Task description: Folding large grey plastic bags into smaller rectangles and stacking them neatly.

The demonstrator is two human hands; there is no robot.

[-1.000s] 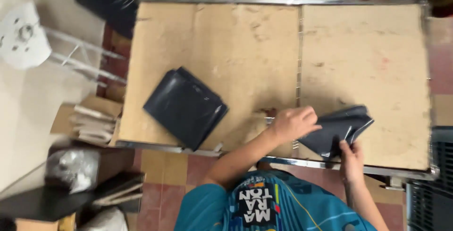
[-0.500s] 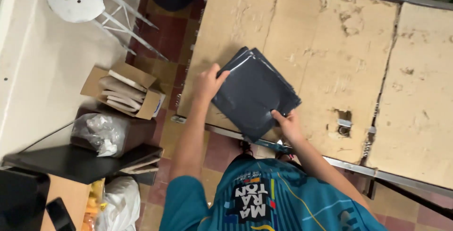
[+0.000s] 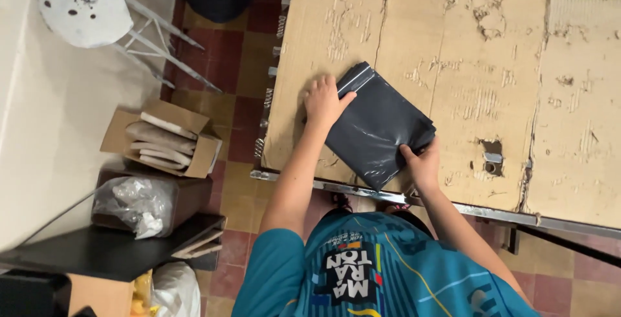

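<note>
A dark grey plastic mailer bag is seen lying flat on the cardboard-covered counter, near its front edge and toward the left corner, set at an angle. The left hand is laid open on the bag's upper left corner, fingers spread and pressing down; nothing is clasped in its grip. The right hand is closed on the bag's lower right edge, the thumb on top and the fingers tucked beneath.

Compared with half a second ago, the bag is found in much the same place by the front left of the counter, and both hands have been kept on it, the left at the far corner and the right at the near edge. A second ago the bag was held near the counter's front right, so it has been carried leftward.

Beside the counter, an open cardboard box stands on the tiled floor.
</note>
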